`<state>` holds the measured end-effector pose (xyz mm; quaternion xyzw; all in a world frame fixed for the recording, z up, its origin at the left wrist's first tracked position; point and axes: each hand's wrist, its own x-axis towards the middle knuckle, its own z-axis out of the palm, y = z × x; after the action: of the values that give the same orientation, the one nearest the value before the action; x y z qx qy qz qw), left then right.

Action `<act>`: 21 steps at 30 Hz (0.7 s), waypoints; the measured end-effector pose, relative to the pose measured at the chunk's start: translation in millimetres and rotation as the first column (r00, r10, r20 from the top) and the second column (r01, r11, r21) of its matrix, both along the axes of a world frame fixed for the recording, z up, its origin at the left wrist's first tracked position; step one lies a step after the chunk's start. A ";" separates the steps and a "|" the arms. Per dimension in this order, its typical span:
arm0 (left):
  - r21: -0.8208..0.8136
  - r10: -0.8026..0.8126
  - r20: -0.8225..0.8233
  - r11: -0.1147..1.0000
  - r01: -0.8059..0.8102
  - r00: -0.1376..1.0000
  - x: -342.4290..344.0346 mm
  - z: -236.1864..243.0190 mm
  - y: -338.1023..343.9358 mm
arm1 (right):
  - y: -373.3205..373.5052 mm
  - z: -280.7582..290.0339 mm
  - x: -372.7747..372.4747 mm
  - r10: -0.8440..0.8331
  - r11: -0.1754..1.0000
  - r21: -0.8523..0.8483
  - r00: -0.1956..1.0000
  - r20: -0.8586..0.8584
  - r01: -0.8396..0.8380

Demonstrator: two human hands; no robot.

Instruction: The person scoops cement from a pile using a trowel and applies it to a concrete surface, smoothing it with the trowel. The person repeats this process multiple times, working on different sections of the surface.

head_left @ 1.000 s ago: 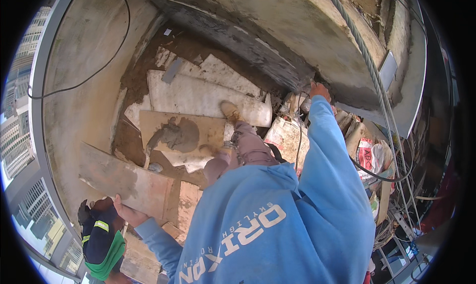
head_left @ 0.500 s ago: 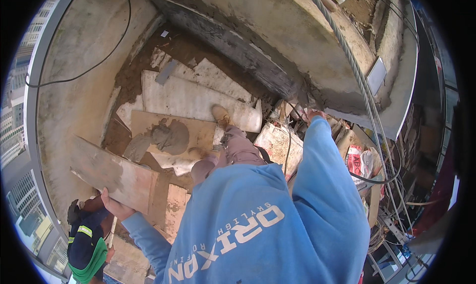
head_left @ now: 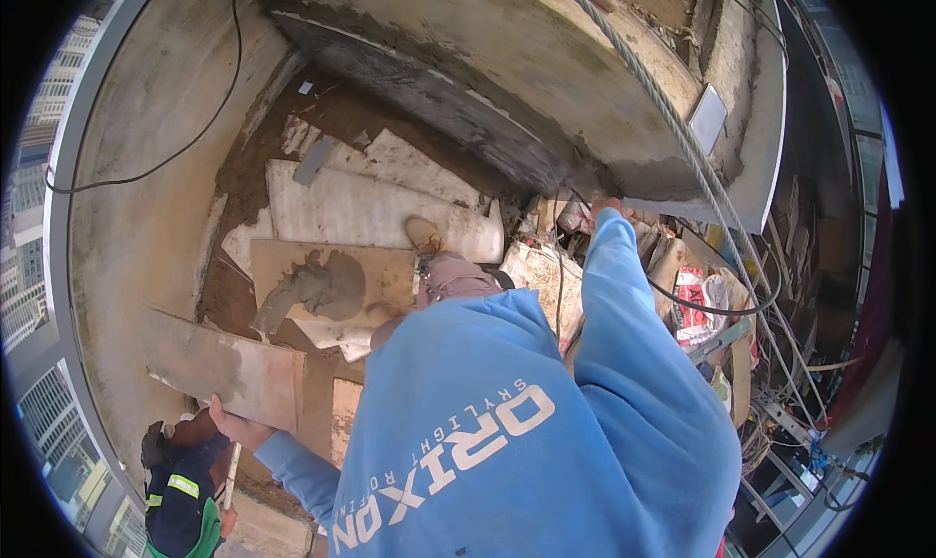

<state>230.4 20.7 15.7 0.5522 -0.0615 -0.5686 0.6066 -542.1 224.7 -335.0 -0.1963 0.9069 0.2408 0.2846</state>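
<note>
My left hand (head_left: 237,425) grips the lower edge of a thin, mortar-smeared board (head_left: 229,365), its fingers closed on that edge. The board stretches from my hand towards the left wall. My right arm reaches forward, and my right hand (head_left: 606,205) looks closed at the foot of the ledge wall, by a patch of wet grey mortar (head_left: 591,176). What it holds is too small and hidden to name. Between the hands, a mound of wet mortar (head_left: 331,283) lies on a tan board (head_left: 395,266) on the floor, beside my boot (head_left: 423,234).
Dirty white sheets (head_left: 380,202) cover part of the floor. Rubble and torn bags (head_left: 697,300) lie to the right, under a hanging twisted rope (head_left: 673,119). A phone-like slab (head_left: 708,119) rests on the ledge. At lower left is another person (head_left: 185,490) with a pole (head_left: 231,475).
The whole view has shifted slightly left. My left hand and its board sit a little lower, with the board tilted less. My right hand stays by the foot of the ledge wall.
</note>
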 end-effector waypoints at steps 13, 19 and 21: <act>-0.037 -0.046 0.146 0.998 0.052 0.988 36.1 30.8 -22.8 | -98.2 37.2 155.1 -0.560 0.656 -0.595 0.828 0.029 0.465; -0.036 -0.081 0.133 0.996 0.087 0.988 15.7 31.1 -39.3 | -188.7 89.6 181.8 -0.210 0.689 -0.654 0.950 0.231 0.312; -0.044 -0.060 0.140 0.997 0.066 0.988 14.6 29.3 -40.1 | -199.7 105.3 187.9 -0.226 0.612 -0.732 0.953 0.201 0.299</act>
<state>245.0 -19.4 45.0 0.5734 -0.1348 -0.5459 0.5959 -354.2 25.0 -229.7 -0.1719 0.9294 -0.2114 0.2488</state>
